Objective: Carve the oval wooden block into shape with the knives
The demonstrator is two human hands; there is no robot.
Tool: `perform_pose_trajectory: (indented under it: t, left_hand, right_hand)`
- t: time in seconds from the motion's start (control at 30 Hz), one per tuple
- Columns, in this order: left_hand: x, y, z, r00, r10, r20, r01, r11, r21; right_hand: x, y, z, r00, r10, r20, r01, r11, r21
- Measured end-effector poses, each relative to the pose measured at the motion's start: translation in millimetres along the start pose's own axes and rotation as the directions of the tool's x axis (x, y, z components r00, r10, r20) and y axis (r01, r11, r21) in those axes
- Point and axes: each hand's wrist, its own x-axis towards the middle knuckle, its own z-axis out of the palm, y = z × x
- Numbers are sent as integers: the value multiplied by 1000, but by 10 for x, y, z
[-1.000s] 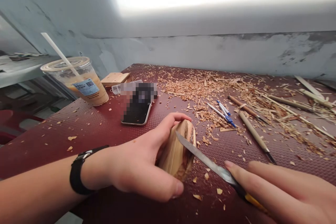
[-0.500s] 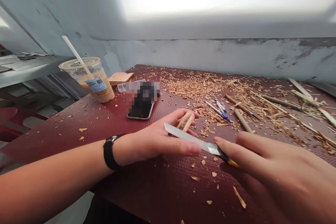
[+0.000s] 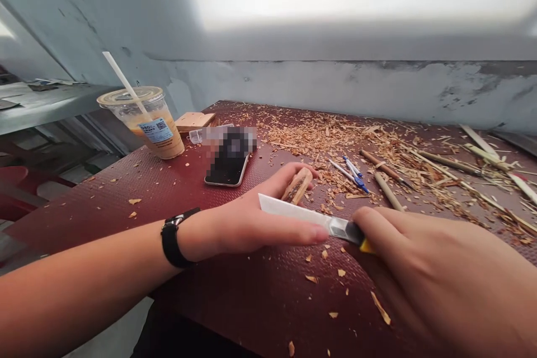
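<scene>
The left hand (image 3: 247,224) is pinching a wood piece (image 3: 297,185) between thumb and fingers, just ahead of the right hand (image 3: 423,274), which is clenching a knife (image 3: 300,215). With the blade lying along the left thumb, a slip is likely risking a cut.

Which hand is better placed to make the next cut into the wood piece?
Likely right. The right hand grips the utility knife, blade out near the wood piece; the left hand only holds that piece.
</scene>
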Motion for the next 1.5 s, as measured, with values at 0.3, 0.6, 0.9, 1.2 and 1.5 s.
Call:
perform_pose_trajectory:
  t: [0.3,0.6,0.9,1.2,1.5]
  left_hand:
    - [44,-20,-7,968,184,-169,-157,975,158]
    - [48,41,-156,957,208,-205,-219,975,-32]
    - [138,1,-395,917,293,-272,-268,955,126]
    - [121,64,-327,945,283,-164,-259,953,154]
    - [20,45,-253,912,360,-196,-193,798,571]
  right_hand:
    - [87,15,283,999,41,17,-40,998,-53]
    - [468,-122,198,992,95,82,-85,989,-124]
    - [706,-189,107,921,280,272,-247,957,-150]
    - [680,-101,208,954,193,230,-169,979,-117]
    - [687,-70,278,971,100,217,-56,979,-198]
